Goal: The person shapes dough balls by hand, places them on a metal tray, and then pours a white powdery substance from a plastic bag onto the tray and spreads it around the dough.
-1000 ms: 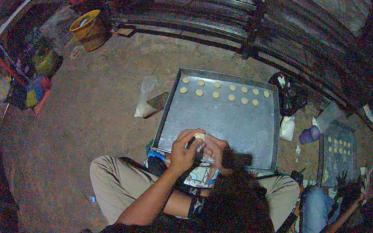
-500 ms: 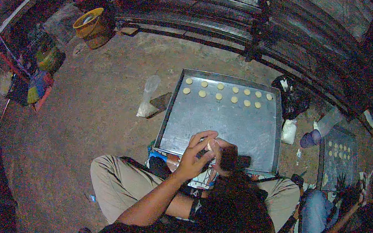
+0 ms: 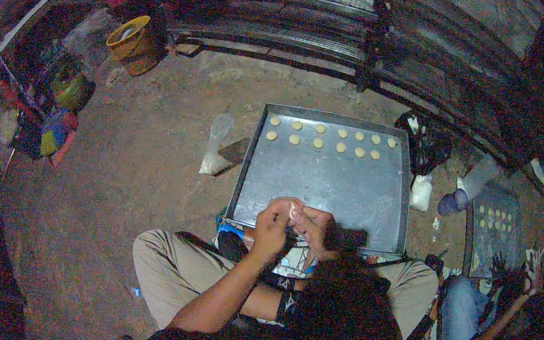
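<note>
A makeshift floor-level bakery workspace. On the bare dirt floor lies a metal baking tray with dough rounds; a second tray at three o'clock, corrugated metal shutter at twelve.

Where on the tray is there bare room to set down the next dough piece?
The tray is bare from below the two rows of dough rounds down to both hands at its near edge. Only the far strip is crowded.

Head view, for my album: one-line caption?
Both hands shape a pale dough piece over a metal tray of dough rounds.
</note>
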Action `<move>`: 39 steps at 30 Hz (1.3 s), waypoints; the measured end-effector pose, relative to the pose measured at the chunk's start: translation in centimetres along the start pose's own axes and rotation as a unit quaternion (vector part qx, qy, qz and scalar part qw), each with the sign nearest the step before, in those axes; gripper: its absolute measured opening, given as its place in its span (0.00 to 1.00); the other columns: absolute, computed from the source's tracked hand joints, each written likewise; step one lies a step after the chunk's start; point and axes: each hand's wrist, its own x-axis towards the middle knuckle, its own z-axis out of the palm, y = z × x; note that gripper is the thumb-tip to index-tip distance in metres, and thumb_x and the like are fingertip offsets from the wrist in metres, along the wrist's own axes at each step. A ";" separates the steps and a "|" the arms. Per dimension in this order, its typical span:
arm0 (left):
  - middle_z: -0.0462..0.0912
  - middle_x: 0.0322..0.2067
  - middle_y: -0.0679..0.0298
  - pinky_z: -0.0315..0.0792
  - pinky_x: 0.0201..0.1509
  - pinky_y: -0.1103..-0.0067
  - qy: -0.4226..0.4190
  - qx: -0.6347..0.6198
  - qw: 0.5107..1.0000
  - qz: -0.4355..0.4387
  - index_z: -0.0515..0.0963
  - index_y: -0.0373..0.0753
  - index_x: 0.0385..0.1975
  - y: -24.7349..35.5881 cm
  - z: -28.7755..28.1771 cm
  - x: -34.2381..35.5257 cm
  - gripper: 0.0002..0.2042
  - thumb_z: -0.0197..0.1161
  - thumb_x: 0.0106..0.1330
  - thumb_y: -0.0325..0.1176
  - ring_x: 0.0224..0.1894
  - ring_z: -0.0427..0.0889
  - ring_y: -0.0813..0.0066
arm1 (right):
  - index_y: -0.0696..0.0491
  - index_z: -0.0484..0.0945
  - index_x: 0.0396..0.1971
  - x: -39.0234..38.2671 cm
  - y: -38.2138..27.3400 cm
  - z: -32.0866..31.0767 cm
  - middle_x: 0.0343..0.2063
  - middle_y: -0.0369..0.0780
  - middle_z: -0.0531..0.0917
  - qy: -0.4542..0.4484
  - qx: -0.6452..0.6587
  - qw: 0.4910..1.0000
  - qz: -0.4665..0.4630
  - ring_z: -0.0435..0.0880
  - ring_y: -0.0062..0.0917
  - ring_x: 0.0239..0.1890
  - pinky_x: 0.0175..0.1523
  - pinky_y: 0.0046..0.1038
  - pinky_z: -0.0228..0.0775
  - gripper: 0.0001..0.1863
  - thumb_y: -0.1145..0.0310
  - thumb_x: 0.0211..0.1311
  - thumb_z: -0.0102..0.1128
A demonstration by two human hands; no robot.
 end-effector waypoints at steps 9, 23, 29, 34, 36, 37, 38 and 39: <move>0.80 0.54 0.55 0.61 0.67 0.67 -0.147 0.132 0.972 0.131 0.72 0.40 0.63 1.6 0.8 0.1 0.22 0.59 0.70 0.36 0.62 0.69 0.61 | 0.59 0.78 0.44 1.3 4.9 -2.7 0.32 0.36 0.81 0.005 0.172 0.985 -0.002 0.78 0.18 0.32 0.33 0.22 0.68 0.18 0.58 0.68 0.61; 0.84 0.39 0.59 0.70 0.52 0.74 0.052 0.046 0.996 -0.064 0.82 0.33 0.41 0.7 -0.1 -0.6 0.12 0.55 0.75 0.33 0.47 0.78 0.68 | 0.58 0.78 0.46 0.9 2.0 0.0 0.31 0.36 0.79 -0.020 0.052 0.998 -0.022 0.77 0.21 0.31 0.35 0.25 0.69 0.20 0.55 0.70 0.56; 0.81 0.53 0.55 0.64 0.62 0.69 -0.049 0.189 0.977 0.090 0.80 0.35 0.53 1.5 0.1 0.3 0.16 0.50 0.76 0.35 0.55 0.75 0.60 | 0.59 0.78 0.46 0.9 2.4 -0.4 0.31 0.36 0.79 -0.018 0.063 0.998 -0.024 0.77 0.22 0.32 0.36 0.25 0.69 0.20 0.55 0.71 0.55; 0.73 0.63 0.53 0.57 0.70 0.67 -0.138 0.202 0.959 0.141 0.71 0.34 0.64 1.0 0.4 0.1 0.22 0.43 0.78 0.38 0.64 0.68 0.58 | 0.59 0.78 0.46 0.6 2.8 -1.5 0.31 0.36 0.79 0.001 0.072 0.997 -0.042 0.77 0.22 0.32 0.36 0.26 0.70 0.21 0.54 0.71 0.55; 0.69 0.66 0.54 0.55 0.72 0.68 -0.171 0.194 0.955 0.148 0.68 0.34 0.66 0.8 0.2 0.3 0.23 0.43 0.78 0.40 0.67 0.65 0.60 | 0.59 0.78 0.46 0.6 2.7 -1.4 0.31 0.36 0.79 0.008 0.068 0.997 -0.043 0.77 0.22 0.32 0.36 0.26 0.70 0.21 0.54 0.71 0.55; 0.69 0.66 0.54 0.55 0.73 0.69 -0.187 0.087 0.976 0.070 0.68 0.34 0.66 0.8 0.1 0.3 0.23 0.43 0.79 0.41 0.67 0.64 0.61 | 0.59 0.78 0.46 0.5 2.5 -1.3 0.31 0.36 0.79 0.013 0.066 0.997 -0.043 0.77 0.22 0.32 0.36 0.26 0.70 0.21 0.54 0.71 0.54; 0.69 0.67 0.55 0.54 0.73 0.69 -0.195 -0.018 0.981 -0.008 0.69 0.34 0.65 0.7 -0.1 0.1 0.23 0.43 0.79 0.42 0.68 0.64 0.62 | 0.59 0.78 0.46 0.5 2.3 -1.0 0.31 0.36 0.79 0.008 0.066 0.997 -0.041 0.77 0.23 0.32 0.36 0.26 0.70 0.21 0.54 0.71 0.54; 0.69 0.67 0.56 0.54 0.73 0.70 -0.199 -0.123 0.969 -0.085 0.69 0.34 0.65 0.5 -0.3 0.0 0.23 0.43 0.79 0.42 0.69 0.63 0.63 | 0.59 0.78 0.46 0.7 2.1 -0.8 0.30 0.36 0.78 0.005 0.066 0.997 -0.038 0.77 0.23 0.32 0.36 0.26 0.70 0.21 0.54 0.71 0.54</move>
